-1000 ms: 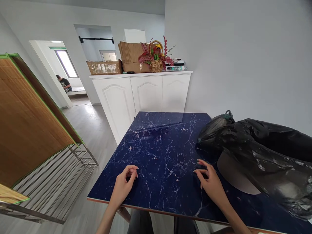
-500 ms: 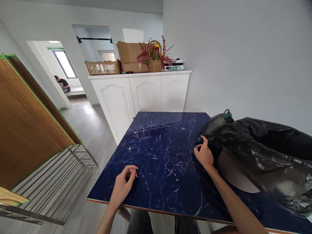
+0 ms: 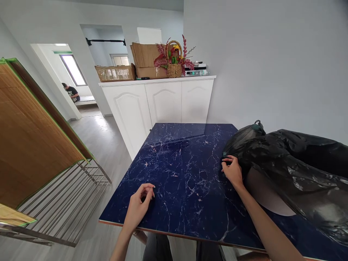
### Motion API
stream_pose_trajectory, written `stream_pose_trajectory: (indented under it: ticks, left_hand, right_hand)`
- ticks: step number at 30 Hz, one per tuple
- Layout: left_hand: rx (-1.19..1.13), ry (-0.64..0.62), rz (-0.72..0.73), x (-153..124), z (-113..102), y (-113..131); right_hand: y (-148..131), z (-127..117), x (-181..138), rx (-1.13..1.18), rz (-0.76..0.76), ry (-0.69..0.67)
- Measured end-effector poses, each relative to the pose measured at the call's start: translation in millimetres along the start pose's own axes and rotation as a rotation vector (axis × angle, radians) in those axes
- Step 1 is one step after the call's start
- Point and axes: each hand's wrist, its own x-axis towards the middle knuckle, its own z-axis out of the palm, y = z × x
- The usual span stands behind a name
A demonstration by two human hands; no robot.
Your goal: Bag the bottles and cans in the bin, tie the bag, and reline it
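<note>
A dark blue marbled table point(image 3: 179, 174) stands in front of me. On its right side lies a large black plastic bag point(image 3: 293, 170) with a pale flat shape showing through it. My right hand point(image 3: 232, 169) reaches forward and its fingers curl onto the bag's left end. My left hand point(image 3: 138, 206) rests on the table near the front edge, fingers loosely curled, with nothing visible in it.
A white cabinet point(image 3: 163, 101) stands behind the table, with cardboard boxes point(image 3: 145, 58) and a flower basket point(image 3: 174, 59) on top. A bamboo mat on a metal rack point(image 3: 35, 145) leans at the left. A person point(image 3: 70, 92) sits in a far room.
My right hand moved from the table top forward to the bag's left end and took hold of it. My left hand stayed where it was.
</note>
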Motion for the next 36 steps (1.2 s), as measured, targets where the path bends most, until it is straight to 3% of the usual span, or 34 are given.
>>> stream_pose_trajectory:
  ticks: [20,29,36]
  left_hand:
    - [-0.002,-0.012,-0.025,0.6,0.0,-6.3]
    - [-0.006,0.002,-0.018,1.4,1.3,-7.4]
    - [-0.003,0.013,-0.015,1.4,0.9,-6.6]
  right_hand:
    - [-9.6,3.9,-13.1,0.042,-0.086,-0.002]
    - [-20.6,17.9,-27.6,0.05,-0.181,-0.048]
    - [-33.5,20.3,-39.3,-0.074,-0.227,-0.049]
